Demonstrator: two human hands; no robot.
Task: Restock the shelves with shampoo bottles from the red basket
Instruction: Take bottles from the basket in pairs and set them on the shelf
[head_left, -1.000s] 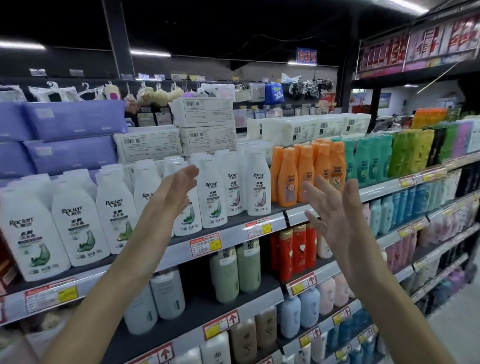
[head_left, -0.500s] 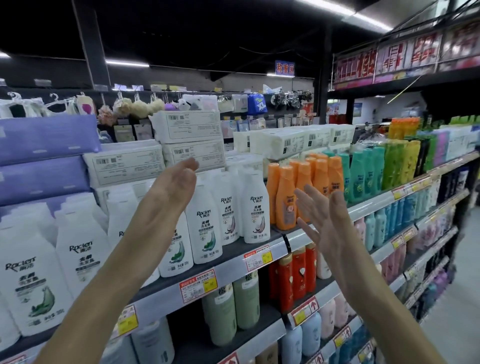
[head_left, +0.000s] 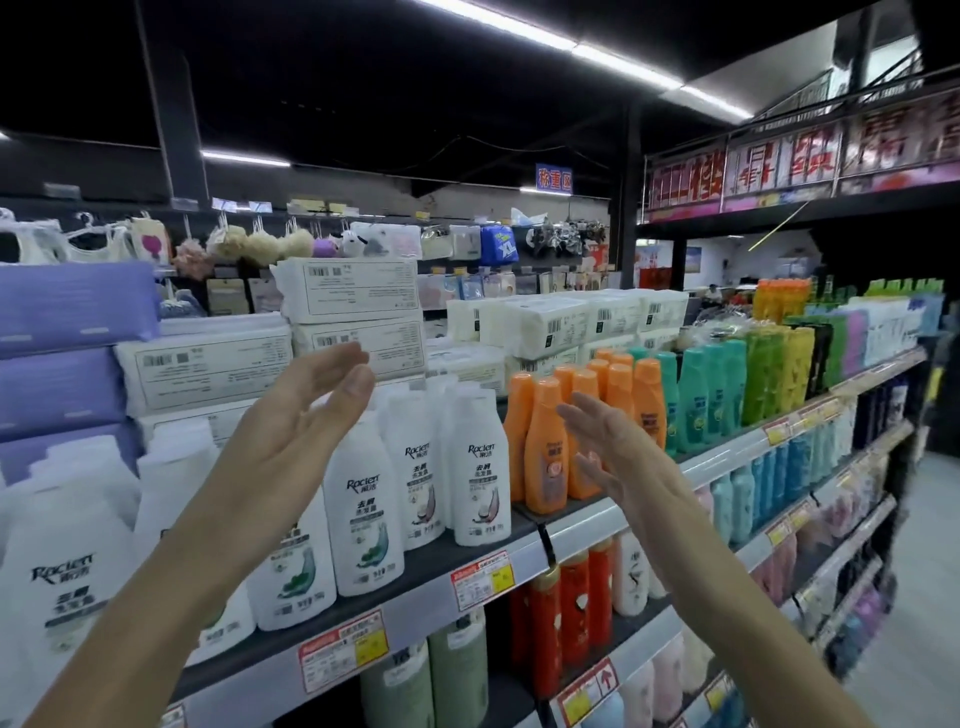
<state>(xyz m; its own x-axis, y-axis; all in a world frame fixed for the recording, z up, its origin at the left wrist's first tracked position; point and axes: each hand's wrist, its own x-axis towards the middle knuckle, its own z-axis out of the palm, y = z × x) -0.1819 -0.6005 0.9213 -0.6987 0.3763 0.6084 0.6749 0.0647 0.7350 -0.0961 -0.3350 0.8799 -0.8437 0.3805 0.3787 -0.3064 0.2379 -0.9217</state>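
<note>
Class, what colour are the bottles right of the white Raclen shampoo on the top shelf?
Orange bottles, seen in the head view.

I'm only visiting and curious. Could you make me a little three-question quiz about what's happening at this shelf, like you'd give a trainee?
1. True or false: the left hand grips one of the white bottles.
2. Which bottles stand directly right of the white ones on the same shelf? A) orange B) black C) purple
3. Fill in: the right hand holds ____.

Key
1. False: its fingers are straight and it holds nothing.
2. A: the orange bottles.
3. Nothing: it is raised and open in front of the shelf.
</note>
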